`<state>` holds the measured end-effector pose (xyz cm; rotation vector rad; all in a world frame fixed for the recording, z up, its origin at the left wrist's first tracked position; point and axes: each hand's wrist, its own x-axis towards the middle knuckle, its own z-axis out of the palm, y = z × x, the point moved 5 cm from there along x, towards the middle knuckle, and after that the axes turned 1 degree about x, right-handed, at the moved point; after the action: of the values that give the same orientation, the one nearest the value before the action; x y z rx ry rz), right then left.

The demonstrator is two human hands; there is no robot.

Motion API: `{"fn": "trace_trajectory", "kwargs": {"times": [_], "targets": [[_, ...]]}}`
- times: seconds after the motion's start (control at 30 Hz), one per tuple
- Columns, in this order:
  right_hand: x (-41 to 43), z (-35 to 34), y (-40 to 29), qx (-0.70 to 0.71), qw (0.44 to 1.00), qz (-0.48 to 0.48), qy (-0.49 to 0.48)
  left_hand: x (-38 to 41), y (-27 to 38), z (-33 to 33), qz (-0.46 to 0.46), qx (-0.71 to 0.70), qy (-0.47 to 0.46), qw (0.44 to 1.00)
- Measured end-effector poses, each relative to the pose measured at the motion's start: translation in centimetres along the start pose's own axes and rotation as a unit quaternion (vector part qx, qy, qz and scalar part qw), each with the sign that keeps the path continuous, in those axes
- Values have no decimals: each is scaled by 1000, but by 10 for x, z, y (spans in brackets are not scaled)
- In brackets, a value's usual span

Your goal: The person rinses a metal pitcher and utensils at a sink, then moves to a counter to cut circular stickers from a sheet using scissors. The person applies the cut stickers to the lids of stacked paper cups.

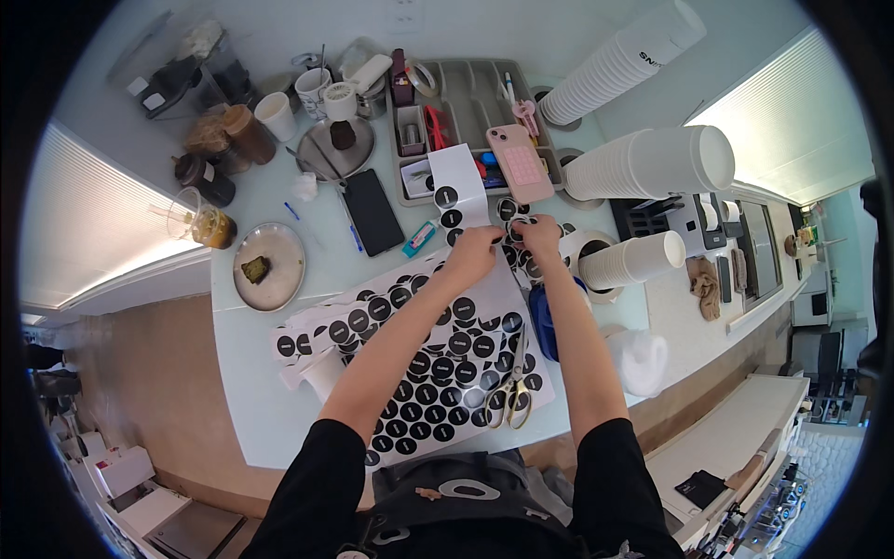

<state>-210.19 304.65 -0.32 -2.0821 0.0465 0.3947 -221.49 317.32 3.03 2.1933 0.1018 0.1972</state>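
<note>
Sheets of round black stickers [426, 402] lie spread over the counter before me. My left hand [475, 251] is at the right edge of a white sticker strip [457, 175], its fingertips pinched near a black round sticker. Close beside it, my right hand [539, 239] has its fingers on a small pile of cut round stickers [527, 262]. Whether that hand grips one of them is hard to tell. Gold-handled scissors [515, 391] rest on the sheets between my forearms. A pink phone [520, 164] leans on the grey organizer tray above my hands.
The grey organizer tray [461, 77] stands at the back. Stacked white paper cups [635, 164] lean on the right, near a blue container [541, 321]. Leftward are a black phone [374, 213], a correction tape [420, 239], metal plates [285, 286] and a plastic drink cup [209, 227].
</note>
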Motion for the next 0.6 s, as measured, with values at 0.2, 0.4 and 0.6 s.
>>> {"fn": "trace_trajectory", "kwargs": {"times": [0.2,0.4,0.6], "targets": [[-47,-33,-38,55,989,-18,-133,-110,33,-159,-47,10,161,986],[-157,17,-64,81,963,-37,-254,-291,18,-194,-429,248,88,864],[-251,91,-96,-75,903,-278,-318,-320,5,-141,-372,128,186,901]]}}
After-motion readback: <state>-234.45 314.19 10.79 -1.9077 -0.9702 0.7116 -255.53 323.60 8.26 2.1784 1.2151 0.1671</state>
